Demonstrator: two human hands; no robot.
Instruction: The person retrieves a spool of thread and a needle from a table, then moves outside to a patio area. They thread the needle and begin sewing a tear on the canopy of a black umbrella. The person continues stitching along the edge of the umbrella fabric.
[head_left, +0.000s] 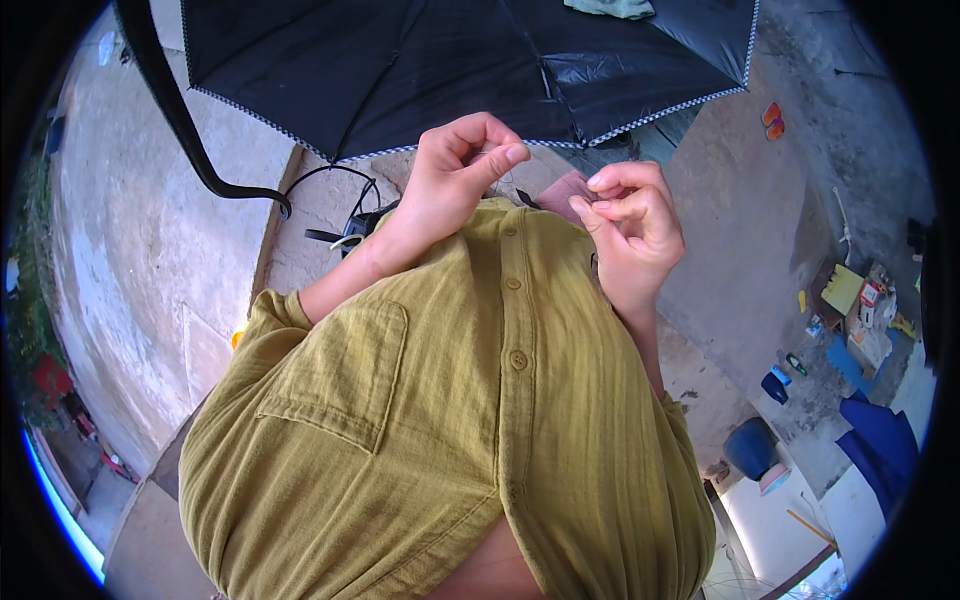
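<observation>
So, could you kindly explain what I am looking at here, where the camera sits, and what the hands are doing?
There is no machine here, only a person with two bare hands. The single picture comes from a wide fisheye camera worn on the person's head and looking down, so straight edges bend near the rim. Most of the view is filled by the person's own olive button-up shirt. Above it, both hands are raised close together. The left hand is curled with thumb and forefinger pinched; something thin, perhaps a thread or needle, may sit there, but it is too fine to be sure. The right hand has its fingertips pinched as well, beside a bit of pinkish cloth. Beyond the hands an open black umbrella lies on the concrete ground. At the right are scattered small items and a blue bucket.
</observation>
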